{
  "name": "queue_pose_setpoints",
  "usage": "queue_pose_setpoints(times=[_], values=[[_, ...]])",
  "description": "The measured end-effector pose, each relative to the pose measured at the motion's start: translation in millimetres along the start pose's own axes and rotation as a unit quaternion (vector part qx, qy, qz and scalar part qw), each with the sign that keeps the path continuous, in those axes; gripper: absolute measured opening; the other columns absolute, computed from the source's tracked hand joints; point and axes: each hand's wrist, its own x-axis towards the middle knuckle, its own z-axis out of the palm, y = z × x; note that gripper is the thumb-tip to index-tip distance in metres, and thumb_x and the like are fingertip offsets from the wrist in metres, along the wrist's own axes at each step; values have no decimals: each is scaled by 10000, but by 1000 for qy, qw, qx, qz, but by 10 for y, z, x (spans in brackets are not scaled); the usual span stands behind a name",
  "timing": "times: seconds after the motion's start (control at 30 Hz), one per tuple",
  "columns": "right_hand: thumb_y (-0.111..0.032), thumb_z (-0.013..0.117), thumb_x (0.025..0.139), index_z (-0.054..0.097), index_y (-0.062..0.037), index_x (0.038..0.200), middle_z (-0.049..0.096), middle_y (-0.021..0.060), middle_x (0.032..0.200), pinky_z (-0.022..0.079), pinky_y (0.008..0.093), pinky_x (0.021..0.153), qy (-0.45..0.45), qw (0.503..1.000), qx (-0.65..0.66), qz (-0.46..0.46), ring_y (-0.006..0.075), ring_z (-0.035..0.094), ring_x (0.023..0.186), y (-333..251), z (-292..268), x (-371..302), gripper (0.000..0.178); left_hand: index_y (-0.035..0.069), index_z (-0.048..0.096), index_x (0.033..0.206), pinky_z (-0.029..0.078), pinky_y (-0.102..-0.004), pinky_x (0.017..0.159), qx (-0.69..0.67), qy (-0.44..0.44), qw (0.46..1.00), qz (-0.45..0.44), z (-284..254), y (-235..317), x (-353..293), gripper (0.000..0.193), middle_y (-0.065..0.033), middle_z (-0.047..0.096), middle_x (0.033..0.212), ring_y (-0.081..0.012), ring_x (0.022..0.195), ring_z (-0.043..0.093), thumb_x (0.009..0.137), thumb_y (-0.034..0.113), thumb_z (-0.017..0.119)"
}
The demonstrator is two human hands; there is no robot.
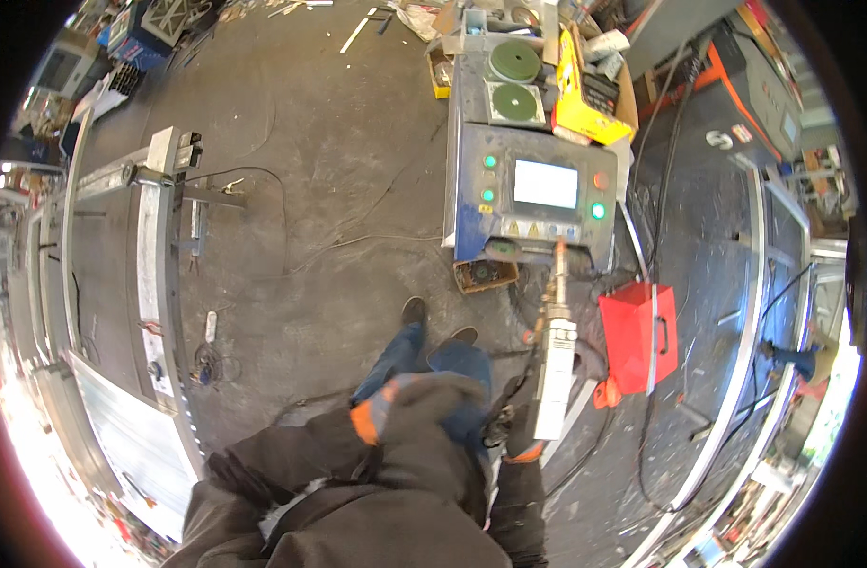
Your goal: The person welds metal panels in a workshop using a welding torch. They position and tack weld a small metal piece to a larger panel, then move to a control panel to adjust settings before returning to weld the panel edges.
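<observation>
On the right side, a handheld welding gun (554, 374) with a white body and a copper-coloured nozzle points away from me toward a machine's control panel. My right hand (521, 434), in a dark glove with an orange cuff, is closed around its lower part; the gun body hides some of the fingers. My left hand (379, 414) is close to the front of my dark jacket, marked by an orange and grey cuff. Its fingers blend into the dark cloth and cannot be made out. Just beyond the nozzle stands the blue and grey machine (538, 199) with a lit screen and buttons.
Green discs (515, 101) and a yellow box (585, 95) lie on the machine. A red case (639, 336) stands right of the gun. Metal frames (154, 275) run along the left, others along the right. Cables (367, 239) cross the floor. Another person (801, 363) is at far right.
</observation>
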Motion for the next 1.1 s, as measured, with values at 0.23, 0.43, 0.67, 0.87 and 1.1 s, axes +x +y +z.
queue_pose_setpoints(times=[0.23,0.43,0.67,0.87,1.1], values=[[-231,574,1033,598,-12,1198,645,98,937,526,335,591,-73,972,161,154,203,632,695,161,442,822,275,107,689,1256,512,-436,964,399,139,906,-34,-322,-1454,-574,306,-152,695,1224,-342,1131,651,976,219,643],[-160,530,1028,549,3,1275,639,159,1051,527,410,731,-114,989,-17,87,308,637,850,1090,523,923,297,69,581,1364,483,-459,999,282,230,915,-174,16,-1607,-132,481,-199,631,1298,-391,1196,599,942,284,666],[-203,560,1009,553,17,1358,628,203,1225,498,470,955,-76,967,104,221,381,605,1139,1437,664,623,413,-1,291,1558,402,-445,1124,283,199,926,-148,-133,-1935,590,977,-255,469,1482,-390,1359,482,818,340,829],[-323,633,962,541,-36,1390,611,187,1263,494,469,964,-76,990,23,119,368,587,1169,1356,827,575,524,19,398,1484,489,-445,990,153,257,939,-172,-15,-2463,712,731,-226,540,1389,-389,1223,582,884,282,722],[-311,667,936,547,-40,1359,624,160,1224,518,432,913,-79,985,2,151,318,614,1111,964,851,522,516,46,460,1428,530,-452,882,192,257,933,-164,142,-2469,498,610,-220,591,1245,-398,1087,636,904,249,697]])
